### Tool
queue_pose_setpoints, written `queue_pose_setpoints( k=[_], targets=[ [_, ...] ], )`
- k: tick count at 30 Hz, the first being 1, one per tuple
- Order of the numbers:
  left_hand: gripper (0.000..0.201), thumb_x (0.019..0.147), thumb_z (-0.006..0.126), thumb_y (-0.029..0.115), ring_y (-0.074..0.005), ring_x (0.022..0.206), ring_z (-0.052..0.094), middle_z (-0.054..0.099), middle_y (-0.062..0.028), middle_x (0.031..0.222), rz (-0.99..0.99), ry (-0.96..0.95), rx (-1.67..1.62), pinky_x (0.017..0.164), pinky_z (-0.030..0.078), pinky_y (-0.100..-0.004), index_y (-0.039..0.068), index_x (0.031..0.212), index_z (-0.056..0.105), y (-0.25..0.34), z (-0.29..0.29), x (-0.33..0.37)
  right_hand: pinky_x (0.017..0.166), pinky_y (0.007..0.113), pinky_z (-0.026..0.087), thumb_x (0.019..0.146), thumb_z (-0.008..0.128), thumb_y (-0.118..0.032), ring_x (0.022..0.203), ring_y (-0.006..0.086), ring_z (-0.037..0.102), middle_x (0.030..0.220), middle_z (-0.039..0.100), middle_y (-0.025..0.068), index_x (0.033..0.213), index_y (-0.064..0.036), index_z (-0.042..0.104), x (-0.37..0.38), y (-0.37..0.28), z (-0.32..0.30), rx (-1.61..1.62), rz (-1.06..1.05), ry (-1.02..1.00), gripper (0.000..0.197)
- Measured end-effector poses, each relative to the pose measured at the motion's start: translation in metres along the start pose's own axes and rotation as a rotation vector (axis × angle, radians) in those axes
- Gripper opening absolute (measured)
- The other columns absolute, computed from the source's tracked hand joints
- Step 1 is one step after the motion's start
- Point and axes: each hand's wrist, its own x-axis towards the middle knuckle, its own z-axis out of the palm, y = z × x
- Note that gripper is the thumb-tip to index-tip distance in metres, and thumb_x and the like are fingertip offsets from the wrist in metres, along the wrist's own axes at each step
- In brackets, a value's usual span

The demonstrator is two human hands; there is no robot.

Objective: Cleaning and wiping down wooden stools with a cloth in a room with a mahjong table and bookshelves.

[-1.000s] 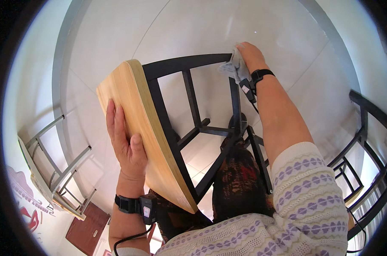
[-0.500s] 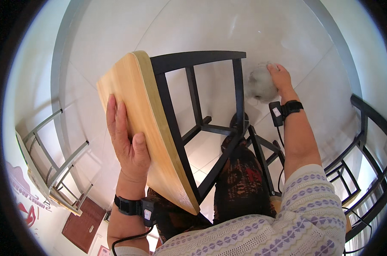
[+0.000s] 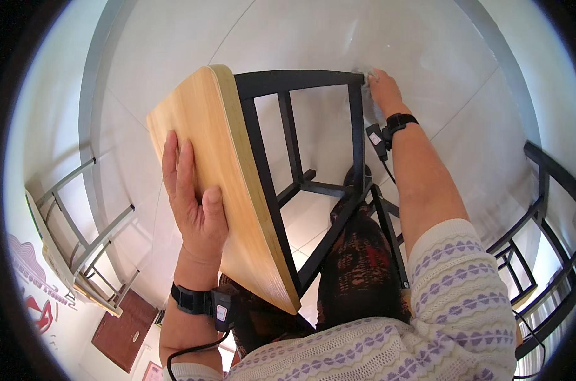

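A stool with a light wooden seat (image 3: 199, 140) and a black frame (image 3: 291, 79) is tipped on its side in front of me, the seat facing left. My left hand (image 3: 196, 203) lies flat against the seat face, fingers stretched out and thumb apart. At the far end of a stool leg (image 3: 356, 120), my right hand (image 3: 384, 92) has its fingers closed on a grey cloth (image 3: 366, 75). The cloth is mostly hidden behind the hand and the leg end, and looks to be touching the frame's corner there.
My legs (image 3: 358, 273) are beneath the stool, over a pale tiled floor (image 3: 288, 32). A table with metal legs (image 3: 78, 238) stands at the left, near a brown door (image 3: 124, 330). Black-framed chairs (image 3: 542, 222) stand at the right. Cables hang from both wrist bands.
My right hand has moved left and farther away with the grey cloth, from beside the stool to the leg's end. The stool and my left hand have shifted only slightly.
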Motion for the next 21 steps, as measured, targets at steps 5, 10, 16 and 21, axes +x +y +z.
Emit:
queue_pose_setpoints(
  k=[5,10,16,21],
  targets=[
    [0.06,0.096,0.046,0.044,-0.0334,0.138,0.03,0.03,-0.0211,0.149,-0.012,0.01,0.01,0.112,0.025,-0.0426,0.002,0.139,0.043,-0.007,-0.008,-0.006,0.097,0.045,0.044,0.09,0.051,-0.035,0.115,0.0365,0.054,0.123,0.058,0.0182,0.129,-0.0137,0.052,-0.028,-0.014,-0.022,-0.217,-0.03,-0.042,0.044],
    [0.058,0.095,0.05,0.04,-0.0334,0.136,0.034,0.035,-0.0212,0.146,0.004,0.037,0.008,0.111,0.028,-0.0417,-0.001,0.136,0.045,-0.009,-0.008,-0.003,0.094,0.042,0.045,0.087,0.056,-0.036,0.111,0.0341,0.057,0.118,0.061,0.0177,0.125,-0.0133,0.056,-0.054,0.001,-0.064,-0.073,-0.111,-0.058,0.045],
    [0.049,0.098,0.049,0.03,-0.0255,0.129,0.042,0.038,-0.0188,0.144,-0.62,0.365,-0.465,0.105,0.036,-0.0347,-0.002,0.135,0.043,-0.003,-0.005,0.003,0.092,0.042,0.046,0.082,0.061,-0.036,0.108,0.0341,0.058,0.117,0.061,0.0176,0.122,-0.0104,0.058,-0.123,-0.024,-0.059,0.007,-0.185,-0.281,0.048],
    [0.048,0.099,0.049,0.029,-0.0206,0.119,0.049,0.05,-0.0145,0.13,-0.54,0.241,-0.26,0.1,0.039,-0.0301,-0.001,0.135,0.043,-0.015,0.001,0.0,0.089,0.044,0.048,0.08,0.065,-0.039,0.104,0.0361,0.059,0.116,0.058,0.0157,0.125,-0.0144,0.049,-0.153,-0.028,-0.019,-0.031,-0.259,0.033,0.054]
  ],
)
